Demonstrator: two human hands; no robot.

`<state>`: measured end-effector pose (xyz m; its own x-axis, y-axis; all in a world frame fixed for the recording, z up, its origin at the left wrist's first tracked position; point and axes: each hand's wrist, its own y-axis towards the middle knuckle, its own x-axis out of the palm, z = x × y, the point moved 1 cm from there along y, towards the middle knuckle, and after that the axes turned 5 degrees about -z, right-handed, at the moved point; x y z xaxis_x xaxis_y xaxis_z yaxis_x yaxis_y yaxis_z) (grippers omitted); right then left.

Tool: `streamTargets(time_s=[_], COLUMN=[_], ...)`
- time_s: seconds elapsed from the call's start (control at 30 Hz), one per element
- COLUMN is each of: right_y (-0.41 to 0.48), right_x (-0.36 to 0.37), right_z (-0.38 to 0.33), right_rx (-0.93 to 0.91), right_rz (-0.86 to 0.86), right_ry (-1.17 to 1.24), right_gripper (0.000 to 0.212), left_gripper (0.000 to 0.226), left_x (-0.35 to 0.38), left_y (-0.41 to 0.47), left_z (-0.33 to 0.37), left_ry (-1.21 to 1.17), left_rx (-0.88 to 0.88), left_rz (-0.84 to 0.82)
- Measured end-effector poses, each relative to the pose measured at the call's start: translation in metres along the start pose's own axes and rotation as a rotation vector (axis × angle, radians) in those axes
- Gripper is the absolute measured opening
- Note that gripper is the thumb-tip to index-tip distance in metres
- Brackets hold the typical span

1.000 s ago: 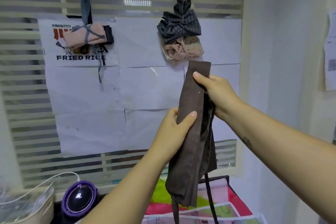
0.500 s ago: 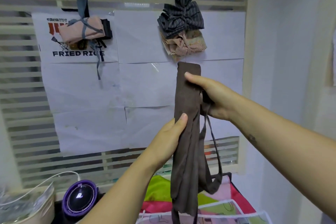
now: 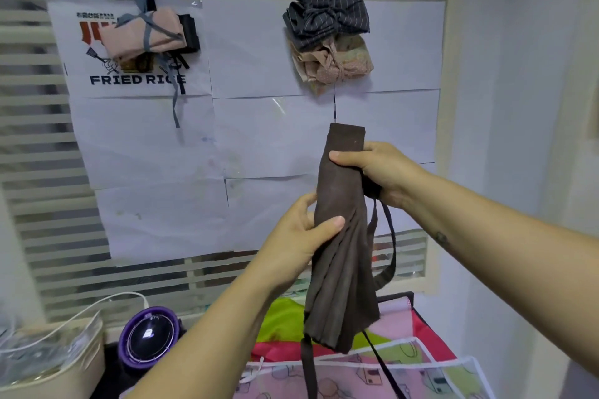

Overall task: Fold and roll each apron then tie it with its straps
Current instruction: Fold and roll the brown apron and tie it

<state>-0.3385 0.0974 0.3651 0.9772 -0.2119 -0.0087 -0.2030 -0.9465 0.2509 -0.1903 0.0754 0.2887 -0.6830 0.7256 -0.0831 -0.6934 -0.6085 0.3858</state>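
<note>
folding done, rolling next, i judge: the brown apron (image 3: 340, 236) hangs in mid-air as a narrow strip (straps (image 3: 385, 236) dangling), right hand (image 3: 379, 168) pinching its top, left hand (image 3: 301, 236) gripping its middle.

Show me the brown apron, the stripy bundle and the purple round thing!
brown apron (image 3: 340, 191): head view, middle of the folded cloth.
stripy bundle (image 3: 327, 14): head view, its knotted middle, hanging up high.
purple round thing (image 3: 147, 337): head view, its dark shiny centre.
</note>
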Motion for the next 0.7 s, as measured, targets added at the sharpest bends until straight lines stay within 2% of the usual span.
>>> streamTargets(time_s=[0.13,0.27,0.37,0.43,0.47,0.63,0.7], right_y=[0.002,0.011,0.012,0.013,0.012,0.002,0.001], right_x=[0.002,0.002,0.009,0.012,0.013,0.002,-0.005], right_z=[0.009,0.022,0.03,0.035,0.037,0.039,0.035], right_rx=[0.057,0.143,0.234,0.295,0.327,0.497,0.426], right_rz=[0.069,0.124,0.022,-0.037,-0.046,-0.319,-0.293], right_ry=[0.083,0.117,0.251,0.264,0.244,-0.008,-0.261], right_gripper=[0.019,0.029,0.026,0.014,0.012,0.046,0.053], left_gripper=[0.082,0.08,0.078,0.076,0.075,0.067,0.064], left_x=[-0.009,-0.011,-0.014,-0.017,-0.018,-0.026,-0.029], left_y=[-0.004,-0.006,0.0,0.002,0.002,0.009,0.011], left_z=[0.01,0.014,0.02,0.026,0.029,0.035,0.037], left_ry=[0.103,0.255,0.257,0.254,0.256,0.211,0.213], left_rx=[0.027,0.124,0.192,0.226,0.245,0.303,0.305], left_rz=[-0.044,-0.038,0.055,0.117,0.146,0.289,0.326])
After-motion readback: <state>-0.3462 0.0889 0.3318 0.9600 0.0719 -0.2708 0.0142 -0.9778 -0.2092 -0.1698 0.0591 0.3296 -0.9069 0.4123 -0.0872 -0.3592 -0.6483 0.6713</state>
